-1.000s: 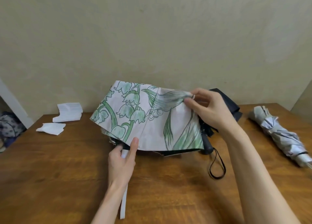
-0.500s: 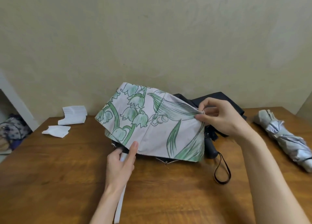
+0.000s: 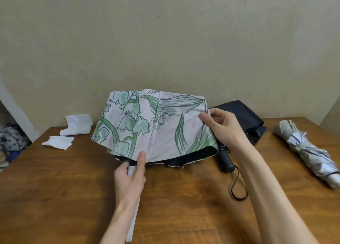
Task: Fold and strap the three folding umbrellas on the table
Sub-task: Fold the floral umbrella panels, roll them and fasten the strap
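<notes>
Left hand (image 3: 129, 178), right hand (image 3: 223, 128) — pinch grips, both.

Dark umbrella (image 3: 242, 113) mostly hidden (behind floral canopy (image 3: 165, 135)).

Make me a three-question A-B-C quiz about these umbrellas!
1. Where does the silver umbrella lie? A) at the table's right end B) on the floor C) in a bag
2. How many umbrellas are on the table? A) one B) three C) six
3. The flowered umbrella is: A) strapped shut B) lying untouched C) loose, held by both hands

1 A: it lies by the right edge. 2 B: flowered, silver, plus a dark umbrella behind. 3 C: left hand holds its hem, right hand pinches its cloth.
</notes>
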`<state>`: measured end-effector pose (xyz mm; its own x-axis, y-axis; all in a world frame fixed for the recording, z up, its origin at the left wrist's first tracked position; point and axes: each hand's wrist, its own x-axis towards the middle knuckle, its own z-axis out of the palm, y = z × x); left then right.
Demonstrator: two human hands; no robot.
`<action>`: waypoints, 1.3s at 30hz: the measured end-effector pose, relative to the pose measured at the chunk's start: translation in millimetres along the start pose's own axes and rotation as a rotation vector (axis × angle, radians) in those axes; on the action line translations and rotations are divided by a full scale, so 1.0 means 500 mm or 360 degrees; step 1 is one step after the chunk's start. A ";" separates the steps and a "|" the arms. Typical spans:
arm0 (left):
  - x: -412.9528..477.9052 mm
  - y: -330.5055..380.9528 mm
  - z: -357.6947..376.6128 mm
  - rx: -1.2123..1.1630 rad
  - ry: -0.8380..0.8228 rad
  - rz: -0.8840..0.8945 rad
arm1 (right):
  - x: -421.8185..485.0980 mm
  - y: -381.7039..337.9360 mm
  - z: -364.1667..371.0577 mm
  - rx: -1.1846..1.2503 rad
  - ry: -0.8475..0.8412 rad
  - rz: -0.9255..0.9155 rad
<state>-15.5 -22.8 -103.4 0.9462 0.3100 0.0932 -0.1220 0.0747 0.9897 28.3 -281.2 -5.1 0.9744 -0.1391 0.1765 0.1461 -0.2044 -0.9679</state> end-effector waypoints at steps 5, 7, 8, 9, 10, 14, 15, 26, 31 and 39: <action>-0.001 0.002 0.003 -0.0063 0.0080 -0.0016 | 0.000 -0.001 -0.006 -0.0315 -0.0240 0.0292; -0.001 0.000 0.003 -0.0049 0.0114 -0.0013 | -0.004 -0.004 -0.011 -0.0251 -0.0269 0.0322; 0.000 -0.002 0.003 -0.0047 0.0126 -0.0009 | -0.007 -0.008 -0.014 -0.0194 -0.0339 0.0316; 0.000 -0.003 0.003 -0.0048 0.0139 -0.0010 | -0.011 -0.012 -0.017 -0.0119 -0.0438 0.0310; 0.002 -0.004 0.002 -0.0051 0.0152 -0.0012 | -0.014 -0.014 -0.019 -0.0047 -0.0536 0.0309; 0.006 -0.007 0.002 -0.0045 0.0202 -0.0017 | -0.012 -0.014 -0.012 -0.0177 -0.0415 0.0243; 0.007 -0.007 0.002 -0.0046 0.0218 -0.0017 | -0.010 -0.012 -0.008 -0.0243 -0.0298 0.0197; 0.004 -0.007 0.008 -0.0119 0.0226 -0.0015 | -0.023 -0.029 0.015 -0.0196 -0.0325 0.0005; 0.001 -0.006 0.011 -0.0115 0.0160 -0.0031 | -0.026 -0.040 0.036 0.0131 -0.0136 -0.0048; -0.012 0.006 0.026 0.0096 -0.0165 -0.0094 | -0.052 -0.091 0.122 0.0631 -0.0370 -0.0275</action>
<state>-17.7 -36.7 -99.5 0.9774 0.2070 0.0420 -0.0495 0.0316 0.9983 6.7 -209.0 23.2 0.9358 0.0934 0.3398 0.3190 0.1856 -0.9294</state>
